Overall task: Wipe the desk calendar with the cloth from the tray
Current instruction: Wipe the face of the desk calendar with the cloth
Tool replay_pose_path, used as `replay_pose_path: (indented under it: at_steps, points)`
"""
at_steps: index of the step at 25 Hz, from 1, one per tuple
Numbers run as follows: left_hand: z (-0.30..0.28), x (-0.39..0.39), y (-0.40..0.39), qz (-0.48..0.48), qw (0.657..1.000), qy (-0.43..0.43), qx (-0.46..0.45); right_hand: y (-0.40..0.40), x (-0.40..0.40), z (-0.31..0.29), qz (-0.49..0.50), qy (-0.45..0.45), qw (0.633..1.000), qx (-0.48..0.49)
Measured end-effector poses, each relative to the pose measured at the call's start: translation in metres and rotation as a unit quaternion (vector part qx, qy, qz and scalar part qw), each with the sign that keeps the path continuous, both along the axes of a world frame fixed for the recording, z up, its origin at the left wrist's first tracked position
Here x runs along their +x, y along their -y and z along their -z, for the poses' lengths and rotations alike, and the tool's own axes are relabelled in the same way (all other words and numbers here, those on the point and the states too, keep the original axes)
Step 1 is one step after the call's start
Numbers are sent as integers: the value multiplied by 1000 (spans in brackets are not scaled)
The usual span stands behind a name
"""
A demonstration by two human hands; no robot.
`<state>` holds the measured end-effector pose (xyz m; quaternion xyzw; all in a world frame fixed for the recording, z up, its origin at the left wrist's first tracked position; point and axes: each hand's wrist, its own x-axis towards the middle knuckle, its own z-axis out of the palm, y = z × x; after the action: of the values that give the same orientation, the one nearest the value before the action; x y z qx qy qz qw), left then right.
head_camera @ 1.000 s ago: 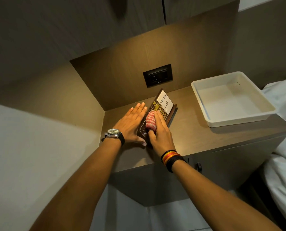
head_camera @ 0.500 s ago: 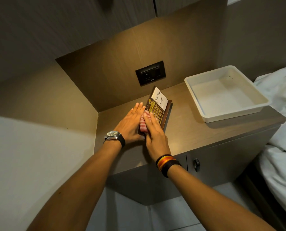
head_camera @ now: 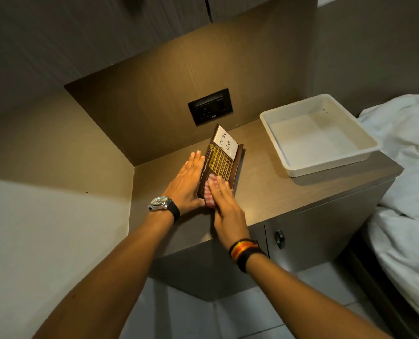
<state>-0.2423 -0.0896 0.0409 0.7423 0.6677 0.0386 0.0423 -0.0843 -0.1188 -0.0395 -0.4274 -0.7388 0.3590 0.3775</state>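
Note:
A brown desk calendar point(head_camera: 222, 162) with a yellow date grid and a white "To Do List" note lies flat on the wooden nightstand top. My left hand point(head_camera: 185, 182) rests flat, fingers together, against the calendar's left edge. My right hand point(head_camera: 224, 201) presses a red-and-white checked cloth point(head_camera: 209, 194) onto the calendar's near end; most of the cloth is hidden under the fingers. The white tray point(head_camera: 277, 133) stands at the right of the top with nothing in it.
A black wall socket point(head_camera: 211, 106) sits in the back panel behind the calendar. The nightstand point(head_camera: 272, 192) has a door with a dark knob point(head_camera: 279, 238) below. A bed with white sheets point(head_camera: 409, 167) borders the right side. Cabinets hang overhead.
My right hand has slid the cloth from the middle of the calendar down to its near end. The left hand stays against the left edge. The camera shifted a little.

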Motion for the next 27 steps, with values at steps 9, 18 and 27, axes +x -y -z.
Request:
replay_pose_path:
  at_steps: [9,18,27]
  points:
    - [-1,11,-3,-11,1000,5,-10,-40,-2,-18,69,-17,995,-76]
    - [-7,21,-2,-25,1000,1,-15,-45,12,-11,45,-27,996,-73]
    - [-6,22,-4,-25,1000,-12,-12,-34,22,6,20,-5,999,-38]
